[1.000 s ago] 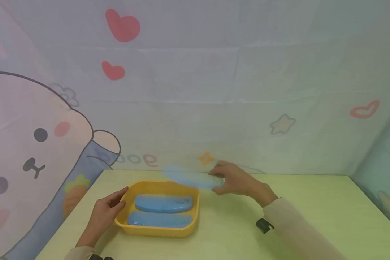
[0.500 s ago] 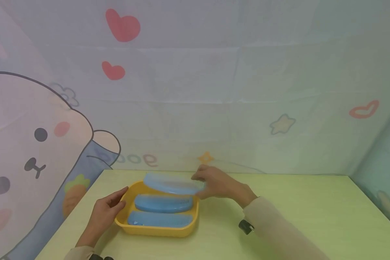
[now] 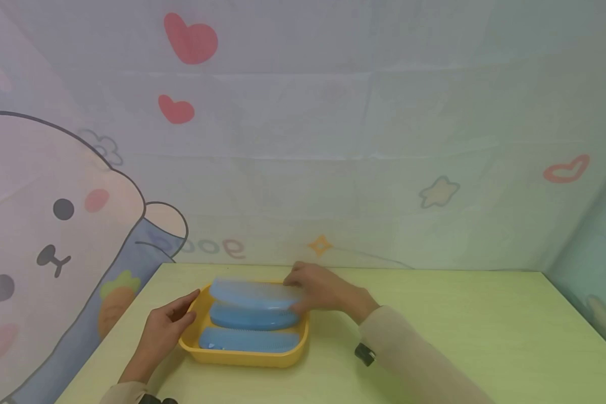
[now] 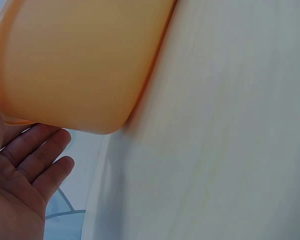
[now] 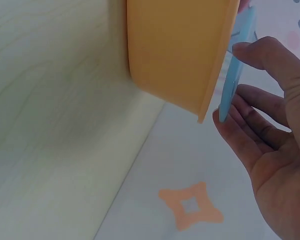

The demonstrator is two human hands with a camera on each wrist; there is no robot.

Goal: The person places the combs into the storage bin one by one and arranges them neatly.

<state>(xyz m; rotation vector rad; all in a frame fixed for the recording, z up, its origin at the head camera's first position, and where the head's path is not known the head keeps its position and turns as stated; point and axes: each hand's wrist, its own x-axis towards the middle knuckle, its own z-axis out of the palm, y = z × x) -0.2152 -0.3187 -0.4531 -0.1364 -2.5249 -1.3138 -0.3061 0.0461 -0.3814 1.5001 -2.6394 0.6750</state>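
My right hand point(image 3: 325, 289) pinches a light blue comb point(image 3: 244, 294) by its right end. The comb is blurred and hovers over the far part of a yellow plastic basin point(image 3: 242, 359). In the right wrist view, thumb and fingers clasp the comb point(image 5: 233, 75) just above the rim of the basin point(image 5: 175, 50). Two more blue combs lie side by side inside: a middle comb point(image 3: 252, 318) and a near comb point(image 3: 249, 340). My left hand point(image 3: 163, 328) grips the basin's left rim. In the left wrist view, several of its fingers point(image 4: 52, 175) show beside the outer wall.
A pale yellow-green table point(image 3: 459, 325) carries the basin on its left half. Behind it hangs a printed cloth point(image 3: 293, 134) with hearts, a star and a cartoon animal. Black camera straps show at both wrists.
The right hand has carried its comb leftward and down, from beyond the basin's far right corner to over its far part. The left hand and basin have stayed put.
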